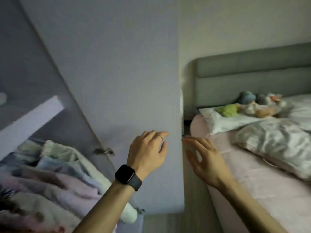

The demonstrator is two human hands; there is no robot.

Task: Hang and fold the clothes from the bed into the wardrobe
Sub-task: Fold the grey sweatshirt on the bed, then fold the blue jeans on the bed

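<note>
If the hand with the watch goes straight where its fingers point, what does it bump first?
Probably the wardrobe door: the left hand is open before its pale panel, fingers aimed near its right edge. Depth is hard to judge.

I get the clothes pile (50,174) at 8 o'clock smeared and cut off at the left and bottom edges. The toys (252,105) at 2 o'clock are too blurred to identify.

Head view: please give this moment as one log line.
left hand: open, at wardrobe door | right hand: open, empty, near bed | clothes: piled left of door
</note>
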